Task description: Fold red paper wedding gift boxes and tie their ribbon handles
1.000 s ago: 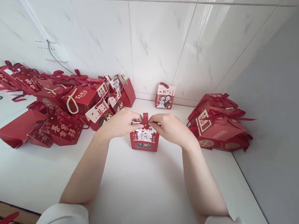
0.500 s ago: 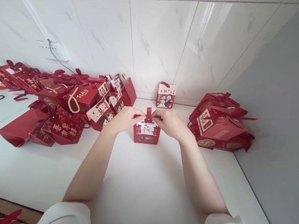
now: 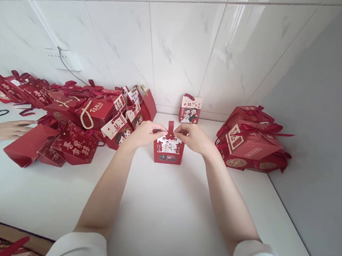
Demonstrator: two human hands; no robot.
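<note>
A small red gift box (image 3: 168, 157) with a printed couple and a little window stands upright on the white tabletop (image 3: 165, 205). From its top rises a short red strap (image 3: 171, 127) with a gold stud at its base. My left hand (image 3: 145, 135) pinches the box's upper left corner between thumb and fingers. On the opposite corner, my right hand (image 3: 193, 137) grips the top edge the same way. My fingers cover both upper corners. A pink-and-red box (image 3: 190, 110) showing a cartoon couple stands behind, against the wall.
Several red gift boxes (image 3: 96, 111) with ribbons and cord handles crowd the left side. Stacked red boxes (image 3: 250, 139) stand at the right by a grey panel (image 3: 316, 146). Another person's hand (image 3: 9, 129) reaches in at far left, near a black ring (image 3: 1, 113).
Another person's hand has come in from the left edge beside the red boxes. My hands keep their hold on the gift box's top. The view has shifted very slightly.
</note>
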